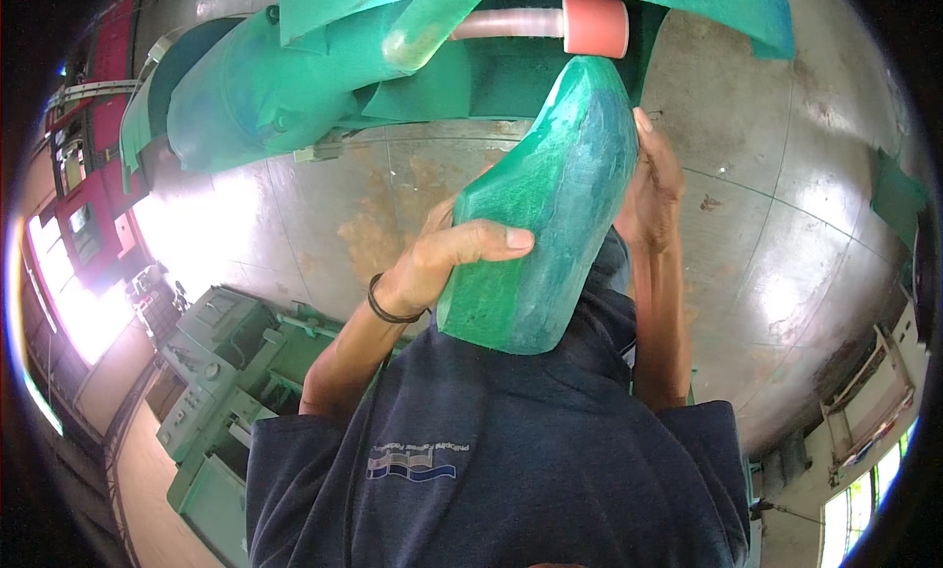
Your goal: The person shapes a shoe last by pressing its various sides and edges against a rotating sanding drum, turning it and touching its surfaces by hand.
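Note:
A green shoe last (540,214) is held up in front of my chest, its narrow end pointing away from me. Its right side looks bluish and scuffed. My left hand (442,249) grips the wide end from the left, thumb laid across the top and the other fingers hidden beneath. My right hand (653,185) is closed against the right side near the narrow end, fingers partly hidden behind it. Just beyond the tip is a salmon-red roller (595,28) on a pale spindle. Whether the tip touches the roller I cannot tell.
A large green machine (265,91) surrounds the roller, with a curved hood (688,3) above and a translucent rounded arm (432,23) beside it. Behind at left stands another green machine (221,337) with knobs. The concrete floor (756,195) has brown stains.

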A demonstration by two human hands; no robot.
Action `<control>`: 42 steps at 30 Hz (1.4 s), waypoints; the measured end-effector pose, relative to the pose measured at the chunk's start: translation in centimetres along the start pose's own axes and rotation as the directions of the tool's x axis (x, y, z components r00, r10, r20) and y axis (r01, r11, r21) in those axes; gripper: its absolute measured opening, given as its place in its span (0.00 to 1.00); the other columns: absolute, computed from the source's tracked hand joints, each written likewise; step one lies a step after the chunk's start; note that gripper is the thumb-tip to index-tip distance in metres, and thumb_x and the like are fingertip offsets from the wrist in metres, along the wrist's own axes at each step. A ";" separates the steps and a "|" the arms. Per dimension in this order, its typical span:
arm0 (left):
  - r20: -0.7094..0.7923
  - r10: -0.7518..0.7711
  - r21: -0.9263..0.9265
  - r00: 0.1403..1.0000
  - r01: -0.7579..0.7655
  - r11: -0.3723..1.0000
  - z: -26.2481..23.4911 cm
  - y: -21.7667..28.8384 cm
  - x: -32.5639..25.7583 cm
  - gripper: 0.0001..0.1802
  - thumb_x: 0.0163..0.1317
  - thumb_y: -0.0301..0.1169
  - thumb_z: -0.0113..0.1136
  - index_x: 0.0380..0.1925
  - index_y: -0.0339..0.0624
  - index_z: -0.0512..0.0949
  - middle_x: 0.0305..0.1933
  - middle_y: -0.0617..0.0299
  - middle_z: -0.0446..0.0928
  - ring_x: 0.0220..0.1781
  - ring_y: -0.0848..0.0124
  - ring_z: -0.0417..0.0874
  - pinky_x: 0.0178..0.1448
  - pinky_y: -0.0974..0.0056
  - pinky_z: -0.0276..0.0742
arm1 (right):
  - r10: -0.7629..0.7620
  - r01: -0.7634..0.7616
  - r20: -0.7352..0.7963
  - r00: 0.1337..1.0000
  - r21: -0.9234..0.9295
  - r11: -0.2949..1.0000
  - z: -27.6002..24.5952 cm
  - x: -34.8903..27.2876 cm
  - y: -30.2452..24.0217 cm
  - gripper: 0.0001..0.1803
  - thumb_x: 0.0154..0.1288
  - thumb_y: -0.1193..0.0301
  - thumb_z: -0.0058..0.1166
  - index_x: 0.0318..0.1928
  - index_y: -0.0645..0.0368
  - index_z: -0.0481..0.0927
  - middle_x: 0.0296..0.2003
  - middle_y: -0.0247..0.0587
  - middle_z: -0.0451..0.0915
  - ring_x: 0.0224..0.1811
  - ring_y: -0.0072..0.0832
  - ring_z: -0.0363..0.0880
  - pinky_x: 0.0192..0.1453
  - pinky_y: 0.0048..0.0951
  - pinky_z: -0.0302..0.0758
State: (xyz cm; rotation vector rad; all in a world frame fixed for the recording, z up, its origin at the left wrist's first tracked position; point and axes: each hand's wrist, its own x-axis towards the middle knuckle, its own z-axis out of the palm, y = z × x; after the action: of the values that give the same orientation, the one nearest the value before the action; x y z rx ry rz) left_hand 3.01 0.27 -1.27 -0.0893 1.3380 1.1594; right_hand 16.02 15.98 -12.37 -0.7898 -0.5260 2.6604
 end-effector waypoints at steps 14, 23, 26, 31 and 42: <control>0.149 0.130 0.148 0.980 -0.153 0.977 -1.1 -3.2 -1.3 0.48 0.60 0.37 0.66 0.74 0.30 0.53 0.65 0.47 0.72 0.64 0.55 0.76 0.69 0.57 0.70 | 0.089 -0.085 -0.078 0.993 0.048 0.995 1.4 -4.4 0.9 0.31 0.73 0.54 0.53 0.65 0.64 0.68 0.57 0.44 0.77 0.62 0.32 0.74 0.67 0.36 0.69; 0.316 0.299 0.809 0.900 -0.420 0.411 -0.3 -5.4 -2.3 0.53 0.55 0.38 0.73 0.73 0.28 0.51 0.55 0.36 0.77 0.61 0.45 0.78 0.64 0.53 0.73 | -0.105 0.029 -0.089 0.991 -0.614 0.789 0.0 -10.3 6.3 0.66 0.46 0.61 0.77 0.77 0.63 0.44 0.68 0.51 0.62 0.70 0.40 0.63 0.75 0.40 0.60; 0.489 0.306 0.658 0.817 -0.576 0.486 0.7 -2.4 -4.0 0.32 0.62 0.38 0.65 0.61 0.30 0.70 0.40 0.49 0.83 0.43 0.59 0.85 0.51 0.55 0.79 | -0.058 -0.044 -0.174 0.983 -0.534 0.844 -1.1 -11.0 7.0 0.68 0.43 0.63 0.77 0.77 0.65 0.41 0.70 0.53 0.58 0.72 0.41 0.59 0.76 0.41 0.58; 0.852 0.225 -0.502 0.473 0.613 0.610 6.1 -0.4 -9.1 0.25 0.73 0.43 0.52 0.56 0.31 0.65 0.51 0.50 0.76 0.52 0.66 0.79 0.56 0.62 0.74 | -0.243 0.098 -0.148 0.959 -0.629 0.771 -1.9 -11.0 8.5 0.67 0.43 0.69 0.75 0.78 0.63 0.42 0.72 0.52 0.57 0.75 0.42 0.57 0.75 0.40 0.59; 0.702 0.563 -0.690 0.435 0.610 0.390 10.1 -2.8 -11.0 0.24 0.74 0.43 0.49 0.51 0.30 0.61 0.51 0.50 0.73 0.51 0.70 0.75 0.55 0.69 0.70 | -0.273 0.086 -0.164 0.948 -0.692 0.717 -2.1 -11.3 8.9 0.69 0.44 0.64 0.77 0.76 0.68 0.40 0.70 0.57 0.56 0.73 0.44 0.58 0.74 0.42 0.60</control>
State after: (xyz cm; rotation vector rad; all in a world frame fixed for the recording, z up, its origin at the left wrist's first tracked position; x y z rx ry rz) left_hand 14.14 -1.15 8.91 -0.2570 -0.5346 1.4627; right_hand 24.53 4.13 -12.65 -1.1779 -1.4682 2.1029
